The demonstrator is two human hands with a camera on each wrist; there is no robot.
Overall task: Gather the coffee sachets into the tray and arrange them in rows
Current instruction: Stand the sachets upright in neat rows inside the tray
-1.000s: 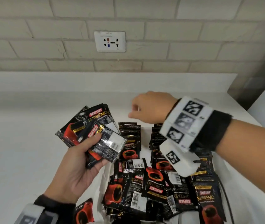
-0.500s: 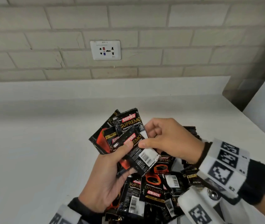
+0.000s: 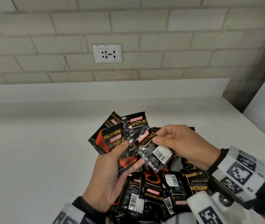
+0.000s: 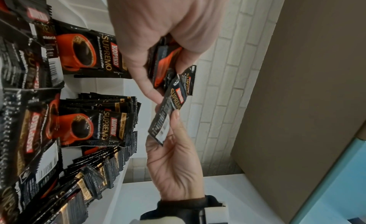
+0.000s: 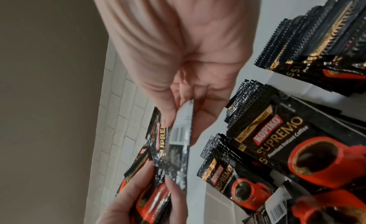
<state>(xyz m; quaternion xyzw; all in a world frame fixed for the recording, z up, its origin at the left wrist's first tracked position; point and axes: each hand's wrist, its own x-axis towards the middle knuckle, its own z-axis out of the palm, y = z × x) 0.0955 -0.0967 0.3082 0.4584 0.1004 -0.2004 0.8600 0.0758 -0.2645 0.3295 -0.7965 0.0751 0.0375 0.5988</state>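
Observation:
My left hand [image 3: 131,152] grips a fan of several black Kopiko sachets [image 3: 112,136], held up above the tray. Thumb and fingers of my right hand [image 3: 158,136] pinch the front sachet [image 3: 156,152] of that fan, barcode side up. The left wrist view shows the pinched sachet [image 4: 168,111] between both hands. Below lie loose sachets [image 3: 151,189] in a heap. Upright stacks of sachets [image 4: 111,108] stand in rows in the white tray [image 4: 87,6], also seen as stacks [image 5: 277,133] in the right wrist view.
The tray sits on a white counter [image 3: 39,151] against a pale brick wall with a socket plate [image 3: 107,53]. The counter's right edge [image 3: 257,128] runs diagonally beside a brown column [image 3: 248,88].
My right hand came back from the far end of the tray to the fan and took hold of its front sachet. My left hand brought the fan right, over the tray.

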